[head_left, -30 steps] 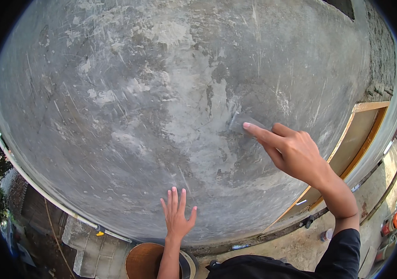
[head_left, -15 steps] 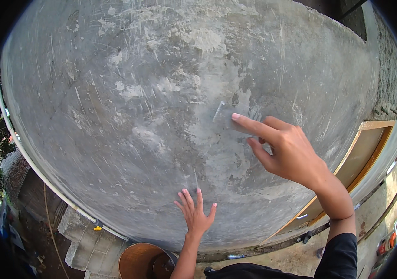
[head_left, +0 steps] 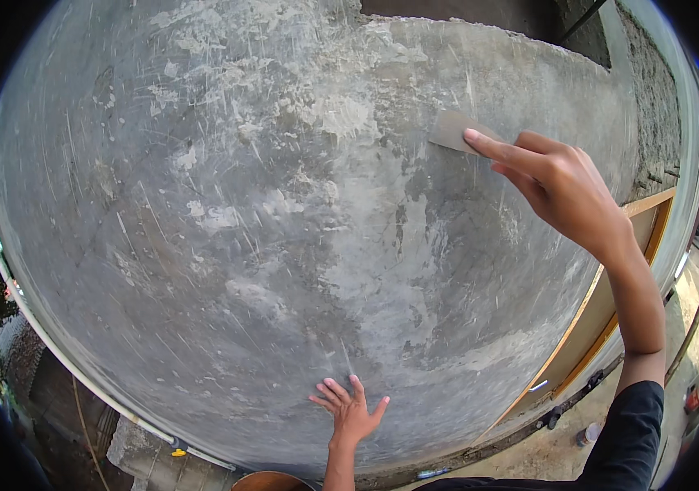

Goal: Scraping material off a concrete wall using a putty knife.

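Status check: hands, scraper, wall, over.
Right hand presses flat scraper on grey plastered wall. Left hand flat on wall, empty. Nothing obstructing.

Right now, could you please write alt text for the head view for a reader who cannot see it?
A right hand presses a small flat scraper against a rough grey plastered wall, while the left hand lies flat on the wall lower down. A wooden door frame stands to the right.

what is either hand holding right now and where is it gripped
The right hand holds a thin flat grey scraper blade by its right edge, against the grey plastered wall. The left hand holds nothing, palm flat on the wall.
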`<action>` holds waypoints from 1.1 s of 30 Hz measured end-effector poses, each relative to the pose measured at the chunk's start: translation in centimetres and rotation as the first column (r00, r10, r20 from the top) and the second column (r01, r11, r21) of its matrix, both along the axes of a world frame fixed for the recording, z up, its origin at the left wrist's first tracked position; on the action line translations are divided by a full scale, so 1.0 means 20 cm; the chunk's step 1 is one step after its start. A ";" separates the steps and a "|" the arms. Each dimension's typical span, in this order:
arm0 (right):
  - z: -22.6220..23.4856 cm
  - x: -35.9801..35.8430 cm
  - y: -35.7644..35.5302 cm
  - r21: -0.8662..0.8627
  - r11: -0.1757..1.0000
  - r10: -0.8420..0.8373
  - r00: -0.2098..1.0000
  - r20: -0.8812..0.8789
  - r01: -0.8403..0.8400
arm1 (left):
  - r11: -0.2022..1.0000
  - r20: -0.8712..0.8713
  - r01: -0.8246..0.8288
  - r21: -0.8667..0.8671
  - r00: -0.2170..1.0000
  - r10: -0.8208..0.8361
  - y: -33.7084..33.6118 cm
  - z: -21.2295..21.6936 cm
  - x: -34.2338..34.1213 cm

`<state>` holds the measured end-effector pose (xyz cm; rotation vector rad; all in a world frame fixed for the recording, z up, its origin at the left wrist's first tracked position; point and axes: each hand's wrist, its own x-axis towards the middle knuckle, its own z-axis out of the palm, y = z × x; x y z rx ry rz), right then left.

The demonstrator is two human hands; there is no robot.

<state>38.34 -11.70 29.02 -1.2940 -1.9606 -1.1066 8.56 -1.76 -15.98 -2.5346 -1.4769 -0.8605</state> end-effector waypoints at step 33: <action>0.19 -0.32 0.07 0.127 0.986 -0.126 0.978 0.164 0.106 | 0.999 -0.016 -0.015 0.033 1.000 0.015 0.02 -0.05 -0.01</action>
